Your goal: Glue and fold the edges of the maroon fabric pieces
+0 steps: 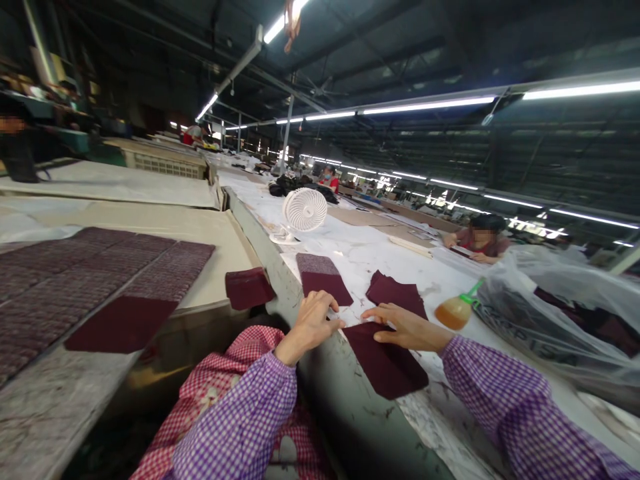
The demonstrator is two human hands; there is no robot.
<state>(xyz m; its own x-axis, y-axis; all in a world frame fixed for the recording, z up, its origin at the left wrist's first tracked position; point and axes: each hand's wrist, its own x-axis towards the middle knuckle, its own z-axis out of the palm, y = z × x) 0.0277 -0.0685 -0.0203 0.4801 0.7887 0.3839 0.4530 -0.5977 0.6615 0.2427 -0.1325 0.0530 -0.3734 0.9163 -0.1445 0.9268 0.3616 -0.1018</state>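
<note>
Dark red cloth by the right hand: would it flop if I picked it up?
The dark red cloth by the right hand would probably droop, since it looks thin. Pushed, it would likely slide rather than roll, because it lies flat.

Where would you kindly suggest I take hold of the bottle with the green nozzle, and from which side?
Probably by the rounded bottle body, from the side nearer the right hand, since the slim green nozzle slants toward the plastic bag.

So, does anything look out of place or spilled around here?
One dark red fabric piece looks odd: it sits apart from the patterned panels, at the edge of the pale table, seemingly jutting over the gap. No spill shows around the bottle of amber liquid.
</note>
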